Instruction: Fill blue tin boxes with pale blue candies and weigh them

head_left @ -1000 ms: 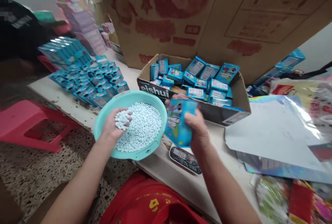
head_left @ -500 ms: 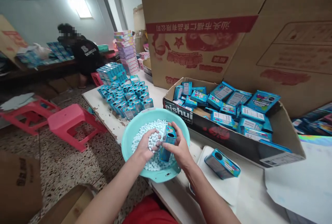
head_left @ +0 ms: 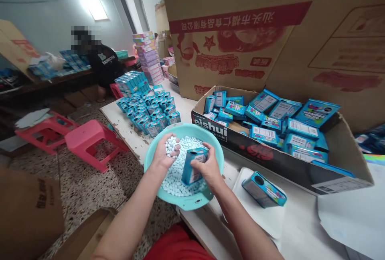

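Note:
My left hand (head_left: 165, 151) is palm up and cupped round a handful of small white candy balls (head_left: 171, 147), over the left side of a turquoise basin (head_left: 150, 167). More of the same candies (head_left: 174, 183) fill the basin. My right hand (head_left: 209, 166) grips a small blue candy box (head_left: 192, 165) between thumb and fingers, tilted above the candies; its top has a dark opening. To the right, another blue box (head_left: 263, 189) with a round dark hole lies tilted on a white scale-like plate (head_left: 240, 200).
A low carton (head_left: 255, 147) with several blue boxes stands on the right. Behind the basin are rows of blue boxes (head_left: 150, 111) and a stack of pink and purple boxes (head_left: 148, 57). Red stools (head_left: 93, 139) stand on the floor at left. A person (head_left: 104, 63) bends over a far table.
My left hand has moved left, away from the box, with its candies. The box in my right hand has turned and tilted. The view has shifted slightly.

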`<state>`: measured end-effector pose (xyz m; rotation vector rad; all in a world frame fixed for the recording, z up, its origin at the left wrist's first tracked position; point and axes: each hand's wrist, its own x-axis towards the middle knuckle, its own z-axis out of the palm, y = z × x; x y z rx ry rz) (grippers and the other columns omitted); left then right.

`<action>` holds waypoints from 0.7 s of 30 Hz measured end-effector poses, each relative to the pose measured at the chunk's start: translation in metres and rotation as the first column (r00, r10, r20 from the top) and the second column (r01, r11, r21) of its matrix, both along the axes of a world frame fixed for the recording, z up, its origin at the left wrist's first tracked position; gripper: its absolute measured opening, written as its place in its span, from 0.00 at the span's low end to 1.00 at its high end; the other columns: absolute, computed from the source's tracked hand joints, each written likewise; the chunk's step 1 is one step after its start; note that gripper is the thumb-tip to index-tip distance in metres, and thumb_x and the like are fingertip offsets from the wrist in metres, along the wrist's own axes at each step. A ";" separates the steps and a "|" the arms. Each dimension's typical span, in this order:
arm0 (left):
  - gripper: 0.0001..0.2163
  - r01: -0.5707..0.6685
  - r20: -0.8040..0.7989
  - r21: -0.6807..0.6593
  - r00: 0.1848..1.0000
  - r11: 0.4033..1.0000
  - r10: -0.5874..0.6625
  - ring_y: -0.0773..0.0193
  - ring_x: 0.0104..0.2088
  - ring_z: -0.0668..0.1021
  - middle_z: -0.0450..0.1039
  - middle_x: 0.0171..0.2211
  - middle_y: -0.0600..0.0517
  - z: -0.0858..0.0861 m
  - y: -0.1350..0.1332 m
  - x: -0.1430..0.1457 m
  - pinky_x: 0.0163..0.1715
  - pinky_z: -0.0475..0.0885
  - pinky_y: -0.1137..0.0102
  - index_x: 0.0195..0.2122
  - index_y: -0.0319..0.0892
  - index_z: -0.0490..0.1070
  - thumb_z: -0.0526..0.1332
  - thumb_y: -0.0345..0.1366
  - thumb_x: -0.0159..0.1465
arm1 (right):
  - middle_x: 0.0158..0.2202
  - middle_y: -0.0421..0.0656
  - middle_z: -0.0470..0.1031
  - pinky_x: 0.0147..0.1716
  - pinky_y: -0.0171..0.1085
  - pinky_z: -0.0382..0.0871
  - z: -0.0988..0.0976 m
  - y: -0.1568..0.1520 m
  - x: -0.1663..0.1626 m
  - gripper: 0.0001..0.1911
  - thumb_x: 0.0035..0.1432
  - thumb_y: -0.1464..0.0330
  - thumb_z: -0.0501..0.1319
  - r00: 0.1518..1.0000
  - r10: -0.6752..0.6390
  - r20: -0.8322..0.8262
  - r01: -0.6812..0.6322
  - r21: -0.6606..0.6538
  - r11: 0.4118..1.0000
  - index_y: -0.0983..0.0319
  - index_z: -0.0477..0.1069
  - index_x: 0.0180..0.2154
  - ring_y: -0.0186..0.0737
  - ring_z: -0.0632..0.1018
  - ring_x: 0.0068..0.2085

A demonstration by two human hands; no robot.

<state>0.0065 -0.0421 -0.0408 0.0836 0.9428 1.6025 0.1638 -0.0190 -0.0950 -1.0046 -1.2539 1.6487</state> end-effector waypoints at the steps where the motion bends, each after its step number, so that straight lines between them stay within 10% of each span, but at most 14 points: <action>1: 0.03 -0.017 -0.005 0.017 1.000 1.000 0.017 0.73 0.12 0.65 0.64 0.17 0.56 0.005 0.001 -0.004 0.06 0.51 0.83 0.27 0.40 0.62 0.57 0.32 0.57 | 0.40 0.42 0.72 0.39 0.41 0.68 0.000 -0.001 0.001 0.42 0.33 0.59 0.71 1.000 -0.007 -0.014 0.007 0.001 1.000 0.59 0.59 0.50 0.43 0.75 0.38; 6: 0.04 -0.062 -0.071 0.075 0.995 0.995 0.067 0.73 0.12 0.65 0.63 0.17 0.56 0.025 0.003 -0.007 0.06 0.52 0.82 0.27 0.41 0.62 0.57 0.33 0.56 | 0.37 0.42 0.71 0.39 0.42 0.67 0.001 -0.007 0.002 0.22 0.43 0.61 0.67 0.997 -0.018 0.070 0.004 0.191 0.982 0.59 0.65 0.41 0.43 0.74 0.38; 11: 0.10 -0.140 -0.215 0.149 0.962 0.979 0.170 0.72 0.16 0.69 0.65 0.19 0.58 0.019 0.008 0.017 0.11 0.59 0.81 0.28 0.41 0.62 0.64 0.34 0.50 | 0.39 0.43 0.68 0.44 0.43 0.65 -0.003 -0.013 -0.001 0.13 0.49 0.68 0.63 0.976 -0.121 0.182 0.003 0.541 0.841 0.59 0.66 0.39 0.44 0.71 0.43; 21: 0.14 -0.150 -0.454 0.179 0.864 0.972 0.217 0.67 0.24 0.76 0.70 0.24 0.56 0.006 0.008 0.028 0.25 0.72 0.72 0.31 0.40 0.65 0.67 0.37 0.48 | 0.40 0.44 0.72 0.43 0.44 0.67 -0.003 -0.012 -0.001 0.17 0.48 0.65 0.68 0.968 -0.117 0.221 -0.041 0.602 0.797 0.58 0.70 0.41 0.46 0.73 0.43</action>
